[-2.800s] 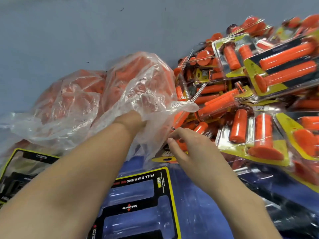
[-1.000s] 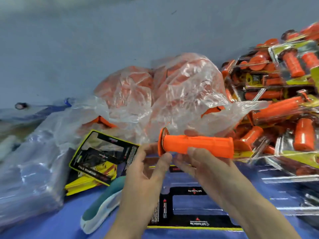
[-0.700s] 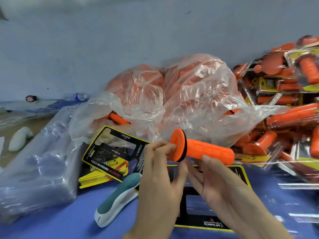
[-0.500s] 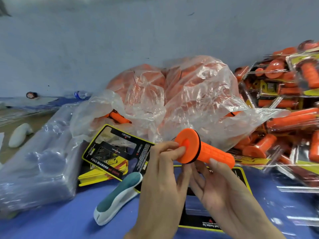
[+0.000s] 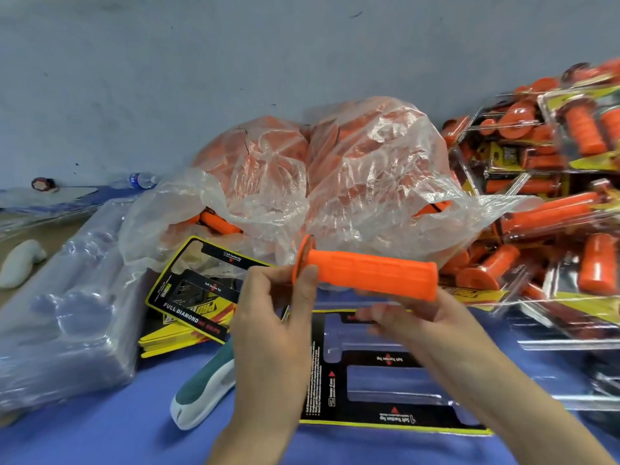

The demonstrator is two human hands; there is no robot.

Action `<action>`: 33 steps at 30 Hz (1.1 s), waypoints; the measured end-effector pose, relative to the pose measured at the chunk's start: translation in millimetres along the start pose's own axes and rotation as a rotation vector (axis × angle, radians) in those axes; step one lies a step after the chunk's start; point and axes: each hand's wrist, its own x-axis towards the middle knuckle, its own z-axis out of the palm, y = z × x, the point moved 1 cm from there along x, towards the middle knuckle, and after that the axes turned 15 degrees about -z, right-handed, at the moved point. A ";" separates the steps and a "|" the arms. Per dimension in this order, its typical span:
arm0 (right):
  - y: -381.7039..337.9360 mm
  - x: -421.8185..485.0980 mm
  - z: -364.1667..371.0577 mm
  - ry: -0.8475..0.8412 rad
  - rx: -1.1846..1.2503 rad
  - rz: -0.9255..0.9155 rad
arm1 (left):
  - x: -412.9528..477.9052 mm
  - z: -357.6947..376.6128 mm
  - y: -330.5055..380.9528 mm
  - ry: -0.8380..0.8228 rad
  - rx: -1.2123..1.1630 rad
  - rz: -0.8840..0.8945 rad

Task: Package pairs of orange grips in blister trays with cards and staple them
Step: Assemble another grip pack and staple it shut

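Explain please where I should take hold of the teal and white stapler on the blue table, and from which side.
Take the stapler around the middle of its long rounded body, from above, clasping across its width. It lies flat and slanted on the table; its far end is hidden behind the left hand.

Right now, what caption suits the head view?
Left hand and right hand hold one orange grip over a carded blister tray, bag of grips behind.

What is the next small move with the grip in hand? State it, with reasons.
Probably lower the orange grip into an empty recess of the carded tray directly below. The left hand pinches its flanged end, the right hand holds its body, and both recesses look empty.
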 end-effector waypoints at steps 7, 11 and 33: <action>6.6 0.4 -67.1 -0.048 -1.143 -0.362 | 6.0 -4.1 -19.1 -0.123 0.112 -0.247; 17.3 0.5 -72.8 -0.134 -1.349 -0.313 | -0.4 5.4 -30.3 -0.174 0.173 -0.320; 15.4 -2.8 -68.6 -0.286 -1.520 -0.093 | -16.1 27.6 -38.9 -0.197 0.654 -0.184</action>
